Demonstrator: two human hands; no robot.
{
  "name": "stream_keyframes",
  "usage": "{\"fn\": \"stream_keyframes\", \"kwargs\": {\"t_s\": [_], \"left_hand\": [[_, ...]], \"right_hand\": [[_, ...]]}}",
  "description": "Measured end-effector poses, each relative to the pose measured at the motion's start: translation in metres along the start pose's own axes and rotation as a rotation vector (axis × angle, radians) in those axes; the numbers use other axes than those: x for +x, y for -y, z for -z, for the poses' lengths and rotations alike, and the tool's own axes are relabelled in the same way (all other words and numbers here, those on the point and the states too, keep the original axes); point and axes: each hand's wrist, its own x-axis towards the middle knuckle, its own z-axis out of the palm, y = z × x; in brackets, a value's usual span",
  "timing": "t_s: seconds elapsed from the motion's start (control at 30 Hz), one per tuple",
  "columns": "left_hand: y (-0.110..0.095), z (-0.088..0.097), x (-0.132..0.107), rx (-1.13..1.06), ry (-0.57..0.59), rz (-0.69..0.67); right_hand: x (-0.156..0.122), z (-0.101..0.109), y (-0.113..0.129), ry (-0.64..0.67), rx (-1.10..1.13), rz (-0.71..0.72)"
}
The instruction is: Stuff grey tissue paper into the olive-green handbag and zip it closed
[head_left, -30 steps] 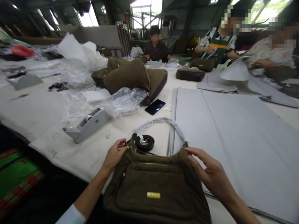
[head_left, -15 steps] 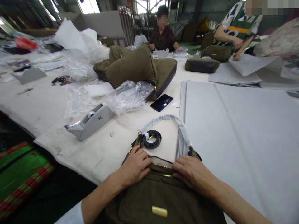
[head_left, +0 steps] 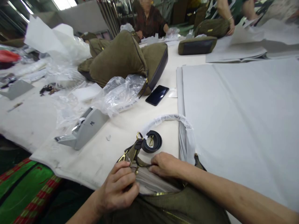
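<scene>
In the head view, the fingers of the left hand (head_left: pixel 120 188) are curled in toward the thumb, and the left edge of the mouth of an olive-green fabric handbag with gold zips (head_left: pixel 198 200) is gripped between them, beside a small gold zip pull. By the right hand (head_left: pixel 167 165) the far rim of the opening is pinched, with thumb and forefinger brought close together; its other fingertips are hidden. The handbag is seen at the bottom centre of the frame, its mouth parted and a pale lining exposed. Its arched handle wrapped in whitish film (head_left: pixel 171 117) is stretched over the off-white tabletop (head_left: pixel 93 169), and just inside the arch a coiled black strap with a gold clasp (head_left: pixel 151 142) is placed. A grey tape dispenser (head_left: pixel 88 128) is set at left of centre, a black smartphone (head_left: pixel 157 95) near the middle, and crumpled clear plastic (head_left: pixel 123 93) beneath heaped olive bags (head_left: pixel 119 60). The right side is covered by a stack of large grey sheets (head_left: pixel 235 124). At top centre a seated co-worker (head_left: pixel 150 21) is partly shown. The left forearm is angled up from the bottom edge; the right is extended leftward across the bag from the lower right corner.
</scene>
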Motion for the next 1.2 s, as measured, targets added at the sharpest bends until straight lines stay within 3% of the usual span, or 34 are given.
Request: {"fn": "stream_keyframes", "kwargs": {"t_s": [0.13, 0.23, 0.3, 0.37, 0.47, 0.53, 0.73, 0.77, 0.8, 0.9, 0.93, 1.0, 1.07, 1.2], "left_hand": [[0.008, 0.021, 0.003, 0.018, 0.015, 0.022], [0.017, 0.027, 0.001, 0.005, 0.043, 0.047], [0.023, 0.025, -0.002, -0.002, 0.069, 0.051], [0.029, 0.019, -0.005, -0.005, 0.085, 0.055], [0.034, 0.011, -0.007, -0.004, 0.075, 0.064], [0.034, 0.008, -0.007, -0.006, 0.06, 0.065], [0.032, 0.007, -0.013, -0.043, 0.055, 0.05], [0.037, 0.005, -0.017, -0.067, 0.036, 0.112], [0.044, 0.003, -0.021, -0.082, 0.001, 0.269], [0.084, -0.01, -0.032, -0.065, -0.084, 1.094], [0.1, -0.016, -0.033, -0.059, -0.045, 1.255], [0.131, -0.029, -0.032, -0.046, 0.042, 1.373], [0.154, -0.041, -0.026, -0.026, 0.099, 1.364], [0.166, -0.046, -0.015, -0.019, 0.077, 1.352]], "right_hand": [[0.023, -0.003, -0.005, -0.041, -0.022, -0.1], [0.026, 0.0, -0.008, -0.058, -0.039, -0.079], [0.026, 0.004, -0.009, -0.081, -0.071, -0.052], [0.029, 0.009, -0.011, -0.193, -0.163, -0.001], [0.04, 0.014, -0.017, -0.434, -0.369, 0.197], [0.05, 0.016, -0.021, -0.505, -0.449, 0.314], [0.081, 0.013, -0.022, -0.532, -0.375, 0.243], [0.085, 0.013, -0.022, -0.523, -0.36, 0.252], [0.087, 0.014, -0.022, -0.518, -0.346, 0.261], [0.087, 0.022, -0.019, -0.502, -0.3, 0.246], [0.084, 0.025, -0.015, -0.479, -0.28, 0.224], [0.071, 0.03, -0.003, -0.397, -0.233, 0.156], [0.051, 0.028, 0.015, -0.292, -0.18, 0.101], [0.007, 0.002, 0.05, -0.024, -0.129, 0.056]]}}
